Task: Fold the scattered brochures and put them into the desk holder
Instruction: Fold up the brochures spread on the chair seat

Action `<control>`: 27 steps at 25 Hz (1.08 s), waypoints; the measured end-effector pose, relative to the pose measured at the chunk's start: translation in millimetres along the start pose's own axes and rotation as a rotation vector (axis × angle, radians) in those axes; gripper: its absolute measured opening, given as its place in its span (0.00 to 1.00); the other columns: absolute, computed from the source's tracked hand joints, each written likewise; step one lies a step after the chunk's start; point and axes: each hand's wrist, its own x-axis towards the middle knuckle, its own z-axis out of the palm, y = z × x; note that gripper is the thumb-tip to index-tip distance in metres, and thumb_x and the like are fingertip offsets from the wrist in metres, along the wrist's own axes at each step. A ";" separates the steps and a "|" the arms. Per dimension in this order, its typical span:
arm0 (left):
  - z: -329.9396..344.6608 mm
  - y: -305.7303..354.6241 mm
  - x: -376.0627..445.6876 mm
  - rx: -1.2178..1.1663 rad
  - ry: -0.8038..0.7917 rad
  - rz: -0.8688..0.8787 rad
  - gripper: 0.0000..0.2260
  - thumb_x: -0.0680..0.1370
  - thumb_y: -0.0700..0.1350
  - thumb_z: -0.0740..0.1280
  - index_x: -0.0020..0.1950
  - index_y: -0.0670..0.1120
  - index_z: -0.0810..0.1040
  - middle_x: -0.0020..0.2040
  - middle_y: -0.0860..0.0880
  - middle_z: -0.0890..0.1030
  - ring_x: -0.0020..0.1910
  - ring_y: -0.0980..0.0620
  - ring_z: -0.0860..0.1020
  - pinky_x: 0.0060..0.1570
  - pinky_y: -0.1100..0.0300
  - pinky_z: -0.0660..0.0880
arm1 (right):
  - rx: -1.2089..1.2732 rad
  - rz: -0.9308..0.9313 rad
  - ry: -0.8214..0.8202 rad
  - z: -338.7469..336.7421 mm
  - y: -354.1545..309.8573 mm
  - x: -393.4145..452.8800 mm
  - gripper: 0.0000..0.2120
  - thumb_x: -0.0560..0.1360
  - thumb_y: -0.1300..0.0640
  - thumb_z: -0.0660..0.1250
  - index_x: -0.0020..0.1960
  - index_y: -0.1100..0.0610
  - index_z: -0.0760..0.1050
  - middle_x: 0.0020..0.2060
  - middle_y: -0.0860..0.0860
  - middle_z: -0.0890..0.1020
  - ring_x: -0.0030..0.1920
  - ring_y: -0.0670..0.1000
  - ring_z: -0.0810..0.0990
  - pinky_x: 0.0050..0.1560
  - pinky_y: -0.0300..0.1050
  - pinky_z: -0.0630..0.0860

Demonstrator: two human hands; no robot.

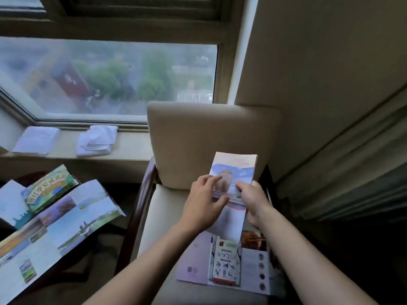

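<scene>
A tall folded brochure (235,168) with a pale blue picture is held up over the beige chair seat (163,212). My left hand (203,201) presses its front with the fingers spread, thumb across the lower part. My right hand (253,199) grips its right edge. Under it, an unfolded brochure (226,265) lies flat on the seat. On the left, a long opened brochure (59,225) with landscape photos and a green folded brochure (49,188) lie on a dark side table. No desk holder is in view.
The chair has a padded backrest (209,139) and dark wooden arms (141,199). Two folded white towels (97,139) lie on the window sill (130,146) behind. A curtain (352,168) hangs at the right, beside the wall.
</scene>
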 end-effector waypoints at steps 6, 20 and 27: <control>146.6 -130.4 -2.9 -0.147 -0.143 -0.420 0.21 0.75 0.52 0.70 0.66 0.48 0.70 0.60 0.51 0.73 0.59 0.50 0.75 0.56 0.55 0.73 | -0.458 0.117 0.158 -57.7 183.4 86.3 0.07 0.75 0.64 0.64 0.51 0.57 0.78 0.44 0.53 0.83 0.45 0.58 0.82 0.43 0.48 0.76; 299.9 -228.6 -27.5 -0.158 0.012 -0.700 0.27 0.75 0.53 0.69 0.71 0.43 0.69 0.65 0.42 0.75 0.66 0.40 0.71 0.66 0.47 0.69 | -0.805 0.116 0.437 -81.5 356.1 153.8 0.27 0.71 0.56 0.75 0.67 0.59 0.71 0.62 0.59 0.76 0.63 0.61 0.74 0.63 0.55 0.73; 275.7 -221.1 -5.8 -0.473 -0.043 -0.748 0.09 0.74 0.40 0.69 0.52 0.50 0.75 0.50 0.51 0.82 0.51 0.48 0.81 0.53 0.51 0.79 | -0.470 0.201 0.337 -82.9 323.1 148.7 0.24 0.72 0.61 0.73 0.64 0.52 0.68 0.57 0.51 0.80 0.52 0.52 0.78 0.46 0.45 0.74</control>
